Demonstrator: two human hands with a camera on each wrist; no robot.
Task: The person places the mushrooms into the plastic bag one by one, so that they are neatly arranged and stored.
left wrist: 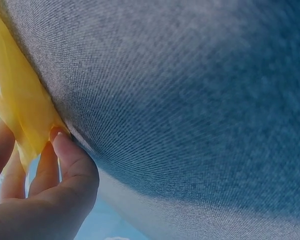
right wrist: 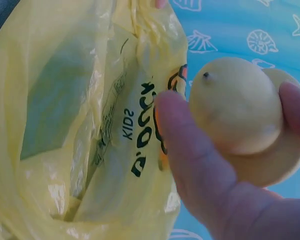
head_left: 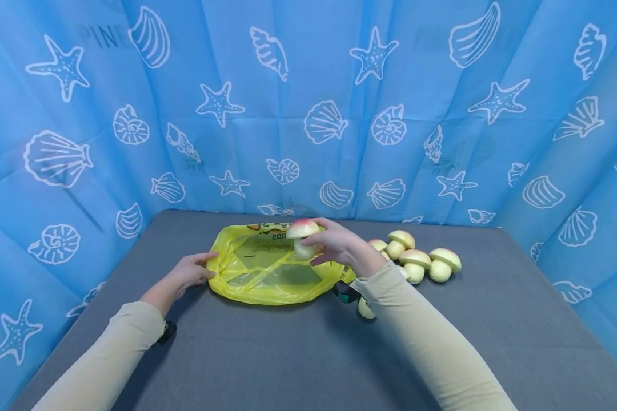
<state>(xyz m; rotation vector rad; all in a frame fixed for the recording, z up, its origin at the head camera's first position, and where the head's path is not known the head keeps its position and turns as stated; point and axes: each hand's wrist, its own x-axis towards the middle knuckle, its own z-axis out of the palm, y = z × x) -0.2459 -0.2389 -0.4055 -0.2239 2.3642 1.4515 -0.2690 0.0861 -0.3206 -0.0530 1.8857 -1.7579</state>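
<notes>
A translucent yellow plastic bag [head_left: 267, 295] lies with its mouth spread wide on the grey table. My left hand [head_left: 187, 273] pinches the left edge of the bag; in the left wrist view the thumb and fingers [left wrist: 70, 156] meet on the yellow film. Over the right part of the bag's mouth, my right hand [head_left: 337, 242] grips a toy mushroom [head_left: 302, 229] with a pink-topped, cream cap and a thick pale stem. Close up in the right wrist view, the mushroom [right wrist: 235, 107] sits between thumb and fingers, its rounded stem end towards the camera.
Several similar mushrooms [head_left: 444, 264] lie grouped to the right of the bag, partly behind my right sleeve [head_left: 421, 325]. One more mushroom [head_left: 366, 309] peeks out below that forearm. A blue curtain [head_left: 308, 85] with white shell prints closes off the back and sides.
</notes>
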